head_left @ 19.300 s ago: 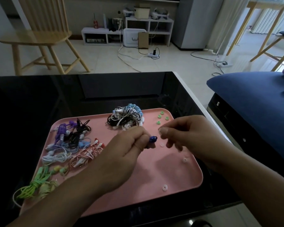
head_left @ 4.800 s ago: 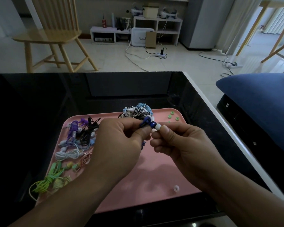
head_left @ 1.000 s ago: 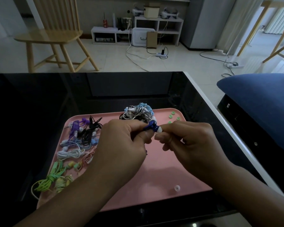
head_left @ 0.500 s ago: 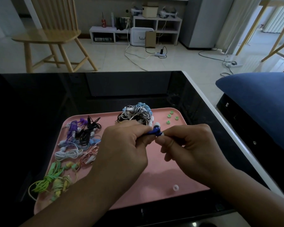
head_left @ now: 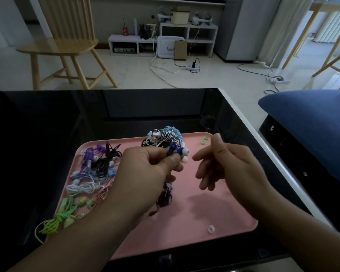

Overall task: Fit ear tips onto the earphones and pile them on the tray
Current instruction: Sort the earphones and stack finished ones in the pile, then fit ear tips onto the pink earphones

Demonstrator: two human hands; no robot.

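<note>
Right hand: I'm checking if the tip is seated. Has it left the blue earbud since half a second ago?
Yes. The right hand has let go and drawn rightward, off the blue earbud, toward the tray's right edge.

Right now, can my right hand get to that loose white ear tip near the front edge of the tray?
Probably yes. The right hand is open and holds nothing, and the white ear tip lies alone on bare pink tray just below it, with nothing between them.

Earphone bundles point(head_left: 90, 173) left on tray point(head_left: 214, 209); ear tips point(head_left: 204, 140) right.
</note>
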